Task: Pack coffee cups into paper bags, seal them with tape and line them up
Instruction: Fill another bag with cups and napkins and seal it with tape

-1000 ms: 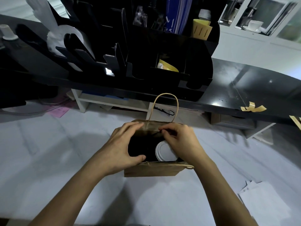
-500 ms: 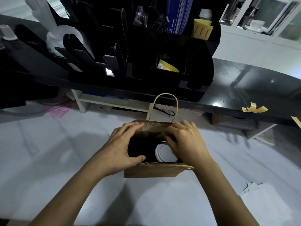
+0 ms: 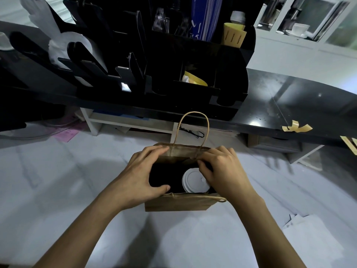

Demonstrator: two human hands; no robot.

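Note:
A brown paper bag (image 3: 179,204) stands open on the white surface in the middle of the head view. Its far handle (image 3: 193,130) sticks up; the near handle lies flat along the front rim. Inside, on the right, sits a coffee cup with a white lid (image 3: 194,180); the left half of the bag is dark. My left hand (image 3: 143,175) grips the bag's left side, fingers over the far rim and thumb at the near rim. My right hand (image 3: 224,171) covers the right side above the cup, its fingertips pinching the far rim by the handle's base.
A black counter (image 3: 289,105) runs across behind the bag, carrying a black organiser (image 3: 173,60) with sleeves, napkins and cups. Strips of tan tape (image 3: 295,127) hang off the counter edge at right. White paper sheets (image 3: 313,235) lie at lower right.
My right hand has lifted off the lid and shifted to the far rim near the handle. More of the white lid shows now. The left hand and bag have hardly moved.

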